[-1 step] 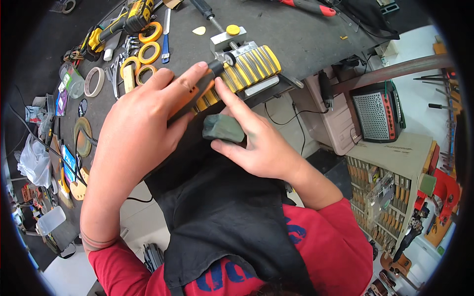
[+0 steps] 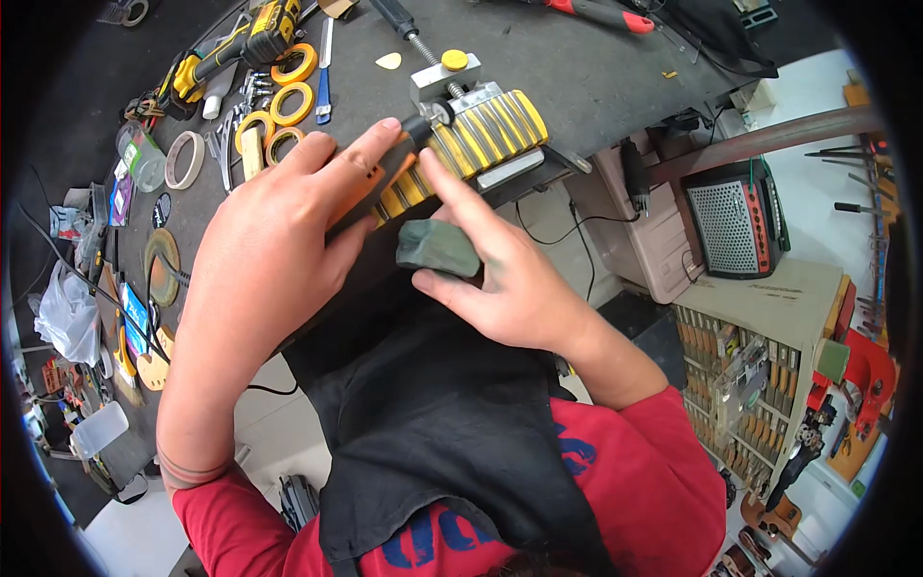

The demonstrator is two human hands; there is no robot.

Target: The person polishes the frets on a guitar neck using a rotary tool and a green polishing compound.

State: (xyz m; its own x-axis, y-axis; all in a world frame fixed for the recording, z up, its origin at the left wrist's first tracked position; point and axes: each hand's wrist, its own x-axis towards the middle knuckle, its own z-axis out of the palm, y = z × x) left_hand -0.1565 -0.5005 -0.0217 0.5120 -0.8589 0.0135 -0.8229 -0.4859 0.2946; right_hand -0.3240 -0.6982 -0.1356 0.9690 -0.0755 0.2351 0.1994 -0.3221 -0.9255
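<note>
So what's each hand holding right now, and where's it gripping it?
The left hand wraps the body of a dark rotary tool, its tip at the yellow striped clamp. The right hand pinches a green block by its sides.

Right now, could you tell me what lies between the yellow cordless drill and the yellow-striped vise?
In the head view, yellow tape rolls and a blue-handled tool lie between the cordless drill and the vise.

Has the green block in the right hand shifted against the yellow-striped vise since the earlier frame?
No. The green block sits just below the yellow-striped vise, as before, in the right hand.
</note>
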